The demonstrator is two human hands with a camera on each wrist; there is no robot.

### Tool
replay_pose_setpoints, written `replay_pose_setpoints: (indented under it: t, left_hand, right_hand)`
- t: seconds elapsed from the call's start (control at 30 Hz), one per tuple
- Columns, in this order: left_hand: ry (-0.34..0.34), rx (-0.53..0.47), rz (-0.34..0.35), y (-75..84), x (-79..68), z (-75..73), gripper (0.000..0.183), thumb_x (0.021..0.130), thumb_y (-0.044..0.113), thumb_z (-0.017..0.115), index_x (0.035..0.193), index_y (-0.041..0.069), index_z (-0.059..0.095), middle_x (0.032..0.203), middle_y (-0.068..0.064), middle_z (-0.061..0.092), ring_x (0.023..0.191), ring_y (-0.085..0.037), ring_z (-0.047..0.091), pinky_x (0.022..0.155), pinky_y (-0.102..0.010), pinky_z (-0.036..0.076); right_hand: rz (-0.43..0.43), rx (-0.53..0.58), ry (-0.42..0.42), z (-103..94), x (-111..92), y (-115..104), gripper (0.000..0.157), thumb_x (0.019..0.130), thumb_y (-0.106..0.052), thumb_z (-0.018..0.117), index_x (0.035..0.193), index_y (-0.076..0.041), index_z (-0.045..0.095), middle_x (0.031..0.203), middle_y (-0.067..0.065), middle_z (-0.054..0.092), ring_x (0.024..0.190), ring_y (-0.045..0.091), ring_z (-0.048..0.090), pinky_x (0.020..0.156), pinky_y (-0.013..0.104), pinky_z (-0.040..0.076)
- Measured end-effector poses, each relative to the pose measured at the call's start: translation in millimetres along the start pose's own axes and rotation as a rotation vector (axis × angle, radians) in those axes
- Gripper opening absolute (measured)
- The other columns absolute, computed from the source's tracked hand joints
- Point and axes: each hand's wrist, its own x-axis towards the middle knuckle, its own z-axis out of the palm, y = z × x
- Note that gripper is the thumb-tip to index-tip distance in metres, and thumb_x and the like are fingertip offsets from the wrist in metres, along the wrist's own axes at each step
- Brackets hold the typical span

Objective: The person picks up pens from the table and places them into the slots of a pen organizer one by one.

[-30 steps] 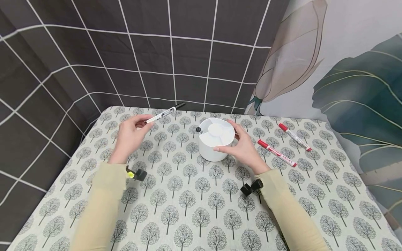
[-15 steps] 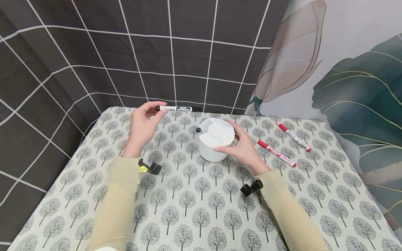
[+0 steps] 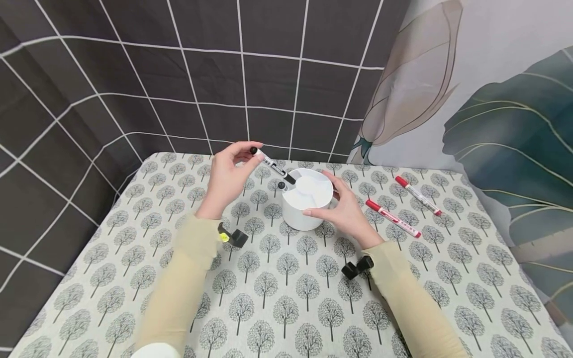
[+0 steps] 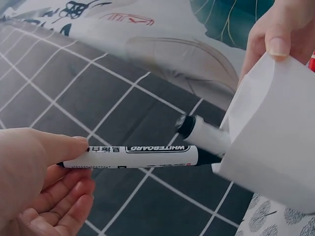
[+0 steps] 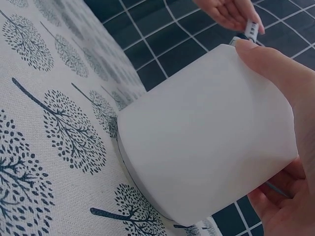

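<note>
My left hand (image 3: 229,174) pinches a black whiteboard marker (image 4: 142,156) near its rear end, between thumb and fingers. The marker slants down to the right, its black cap right at the rim of a white round pen holder (image 3: 304,216) with divided compartments. Another black-ended marker (image 4: 204,135) stands inside the holder on its left side. My right hand (image 3: 346,211) grips the holder from the right, thumb at the near rim and fingers behind. In the right wrist view the holder's smooth wall (image 5: 206,132) fills the middle.
Two red-capped markers, a nearer one (image 3: 394,219) and a farther one (image 3: 418,195), lie on the tree-print tablecloth (image 3: 286,308) to the right of the holder. A dark grid-patterned curtain (image 3: 215,74) hangs behind the table.
My left hand has moved right towards the pen holder, and the marker has swung from pointing up-right to cap-down at the rim. My right hand and the holder stay in place.
</note>
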Motion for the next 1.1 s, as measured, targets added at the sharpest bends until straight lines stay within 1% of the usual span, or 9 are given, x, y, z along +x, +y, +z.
replay_pose_setpoints:
  t: [0.1,0.23,0.43,0.53,0.63,0.8,0.9,0.97,1.1]
  left_hand:
    - [-0.025,0.013,0.004,0.0,1.1,8.3,0.023,0.094,0.012,0.075,0.117,0.009,0.075,0.102,-0.003,0.071,0.091,-0.015,0.065,0.088,-0.029,0.053]
    - [-0.05,0.036,-0.002,-1.8,1.7,16.9,0.025,0.093,0.013,0.077,0.118,0.011,0.075,0.103,-0.002,0.071,0.093,-0.016,0.065,0.09,-0.029,0.053]
    - [-0.084,0.054,-0.009,-5.8,3.4,27.7,0.025,0.093,0.014,0.077,0.118,0.012,0.076,0.106,-0.001,0.071,0.095,-0.015,0.066,0.09,-0.03,0.053]
    - [-0.123,0.025,-0.007,-9.8,3.4,33.5,0.028,0.094,0.016,0.077,0.121,0.009,0.074,0.108,-0.002,0.072,0.096,-0.014,0.066,0.091,-0.029,0.053]
    - [-0.151,-0.023,-0.017,-14.6,1.4,37.2,0.035,0.096,0.021,0.075,0.128,0.009,0.07,0.115,-0.002,0.072,0.103,-0.013,0.066,0.096,-0.026,0.052]
    - [-0.123,-0.04,-0.052,-21.3,-10.2,36.7,0.04,0.101,0.034,0.066,0.135,0.013,0.065,0.123,0.0,0.069,0.113,-0.012,0.063,0.102,-0.026,0.048]
    - [-0.105,-0.041,-0.085,-23.7,-21.4,35.8,0.045,0.103,0.037,0.063,0.139,0.011,0.06,0.128,-0.004,0.067,0.117,-0.015,0.062,0.105,-0.03,0.046]
    - [-0.101,-0.024,-0.117,-25.0,-30.0,36.0,0.052,0.101,0.041,0.063,0.143,0.011,0.056,0.131,-0.005,0.064,0.119,-0.017,0.06,0.107,-0.032,0.045]
    - [-0.129,0.032,-0.183,-26.7,-47.5,37.7,0.068,0.095,0.05,0.068,0.147,0.009,0.05,0.137,-0.006,0.06,0.125,-0.02,0.056,0.11,-0.037,0.042]
  right_hand:
    - [0.003,0.008,-0.003,-0.2,0,1,0.11,0.067,-0.029,0.098,0.158,-0.021,0.037,0.152,0.006,0.042,0.135,0.027,0.047,0.116,0.044,0.035]
    - [0.011,0.005,-0.007,0.8,0,0,0.111,0.067,-0.031,0.098,0.158,-0.022,0.037,0.152,0.005,0.042,0.134,0.027,0.047,0.116,0.044,0.035]
    - [0.004,-0.01,-0.001,0.3,1,0,0.112,0.067,-0.03,0.098,0.158,-0.019,0.036,0.152,0.007,0.041,0.134,0.028,0.047,0.115,0.045,0.037]
    - [0.005,-0.014,0.002,0.0,0,0,0.111,0.067,-0.03,0.098,0.158,-0.02,0.036,0.152,0.007,0.04,0.135,0.027,0.047,0.115,0.044,0.037]
    - [0.007,-0.011,0.001,0.5,0,-1,0.111,0.067,-0.031,0.098,0.158,-0.02,0.037,0.152,0.007,0.04,0.134,0.027,0.047,0.115,0.044,0.037]
    - [0.003,-0.001,0.004,1.8,0,-1,0.11,0.066,-0.031,0.099,0.158,-0.02,0.038,0.151,0.007,0.041,0.133,0.027,0.047,0.114,0.044,0.038]
    - [-0.002,-0.007,0.006,1.6,0,0,0.111,0.066,-0.03,0.099,0.158,-0.019,0.038,0.151,0.007,0.042,0.133,0.028,0.047,0.115,0.044,0.037]
    - [-0.01,-0.032,0.004,0.9,0,0,0.112,0.066,-0.031,0.099,0.158,-0.019,0.037,0.152,0.007,0.042,0.134,0.029,0.047,0.115,0.045,0.036]
    - [-0.045,-0.071,-0.016,-3.0,-3,1,0.111,0.069,-0.032,0.097,0.16,-0.021,0.034,0.155,0.008,0.04,0.137,0.03,0.045,0.115,0.045,0.037]
